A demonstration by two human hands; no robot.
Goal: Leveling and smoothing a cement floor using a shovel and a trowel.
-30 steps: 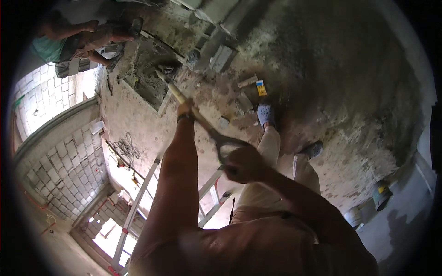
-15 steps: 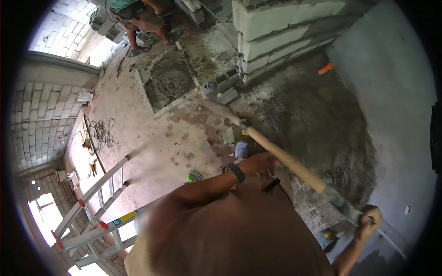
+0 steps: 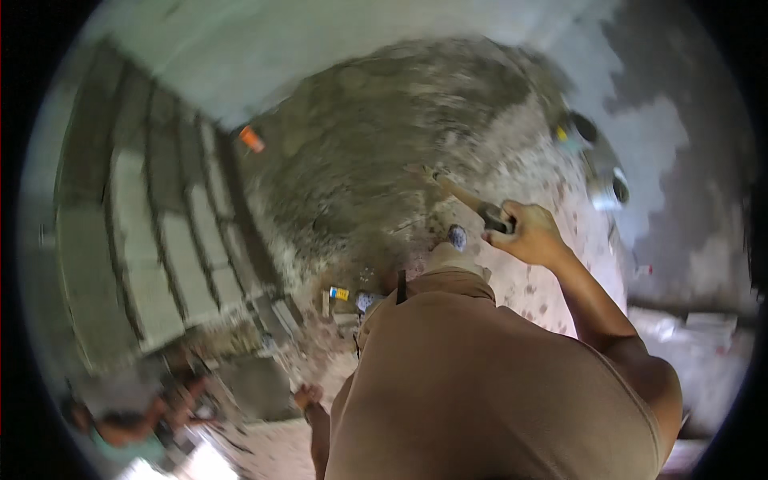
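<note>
My right hand (image 3: pixel 524 232) grips the dark D-handle (image 3: pixel 496 218) of a long wooden-shafted shovel (image 3: pixel 458 192), whose blurred head reaches over a broad patch of grey wet mortar (image 3: pixel 360 136) on the floor. Low on the left, my left hand (image 3: pixel 308 398) is away from the shovel, its fingers too smeared to read. My feet in speckled clogs (image 3: pixel 457 237) stand at the patch's near side. A small yellow-and-blue packet (image 3: pixel 338 294) lies left of them.
A stepped block wall (image 3: pixel 172 264) borders the left. An orange cylinder (image 3: pixel 251 138) lies beside it. Two buckets (image 3: pixel 608 188) stand by the right plastered wall (image 3: pixel 664 200). A co-worker (image 3: pixel 128 428) is at the lower left, near a square mortar bed (image 3: pixel 254 384).
The view has swung round toward the wall and wet patch. My left hand has left the shovel, which my right hand carried across onto that patch.
</note>
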